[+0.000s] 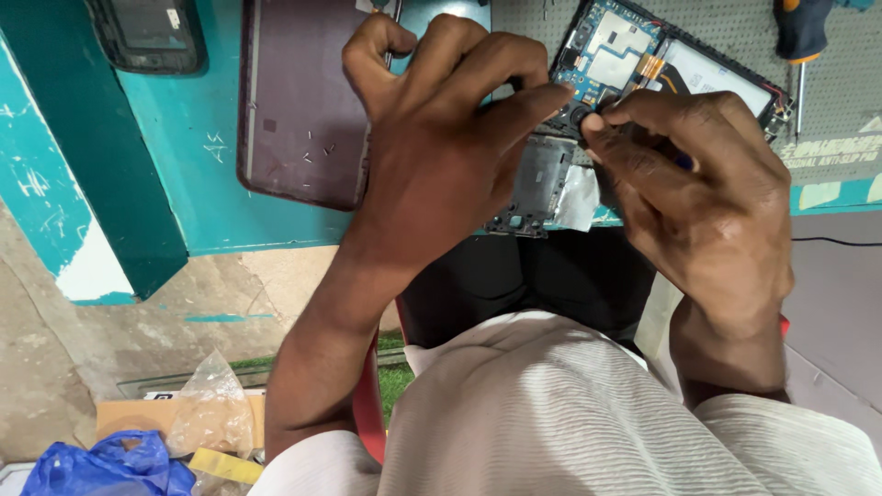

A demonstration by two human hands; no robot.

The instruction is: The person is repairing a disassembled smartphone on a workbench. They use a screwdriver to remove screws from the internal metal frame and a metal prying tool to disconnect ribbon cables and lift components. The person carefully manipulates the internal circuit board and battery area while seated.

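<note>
Opened phone [643,64] lies on the grey mat [836,92], back off, blue circuit board and flex cables bare, just beyond both sets of fingertips. Left hand [441,156]: index finger stretched out, tip pressing the board's lower corner; other fingers curled, holding nothing visible. Right hand [698,184]: thumb and forefinger pinched tight on something small and dark at that same corner; cannot tell what. Loose dark frame piece [537,184] sits under the left fingers. Screwdriver [801,37] well off past the right knuckles. Judgement: light, thin, fragile; grip by the outer rim, never board or cables.
</note>
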